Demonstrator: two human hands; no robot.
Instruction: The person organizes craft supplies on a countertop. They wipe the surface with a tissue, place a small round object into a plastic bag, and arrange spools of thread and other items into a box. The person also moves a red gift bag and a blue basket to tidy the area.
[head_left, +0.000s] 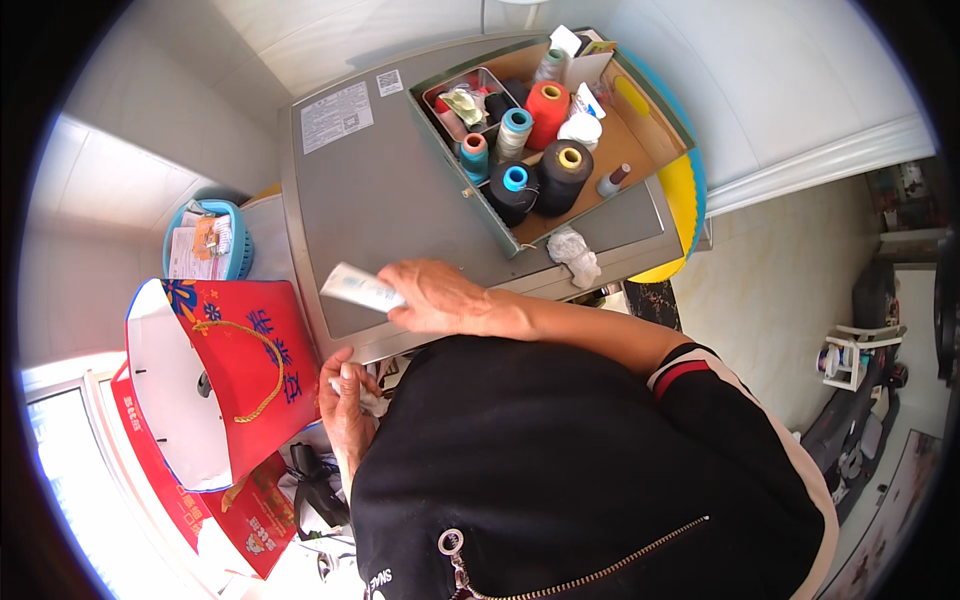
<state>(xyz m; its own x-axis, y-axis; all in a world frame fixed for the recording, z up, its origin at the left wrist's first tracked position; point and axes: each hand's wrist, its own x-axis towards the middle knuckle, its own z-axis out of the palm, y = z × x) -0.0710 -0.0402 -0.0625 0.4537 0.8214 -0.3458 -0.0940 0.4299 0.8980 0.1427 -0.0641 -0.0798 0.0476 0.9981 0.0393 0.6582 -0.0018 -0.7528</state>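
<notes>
My right hand (439, 296) grips a white squeeze tube (363, 287) by one end, above the front left part of a grey panel top (390, 202). The tube bears faint writing and lies nearly flat. Lower down, beside the panel's front corner, my left hand (348, 405) is curled around a crumpled white tissue or cloth (371, 401), partly hidden by the fingers. Farther back on the panel stands an open green-sided box (465, 196) with a red thread cone (547, 116), black thread cones (564, 177) and a small dark-capped bottle (613, 181).
A wad of white tissue (574, 256) lies against the box's front corner. To the left are a blue plastic basket (240, 244) of papers and a red gift bag (255, 360) with rope handles. Behind the box shows a yellow and blue round object (679, 217). Tiled walls enclose the back.
</notes>
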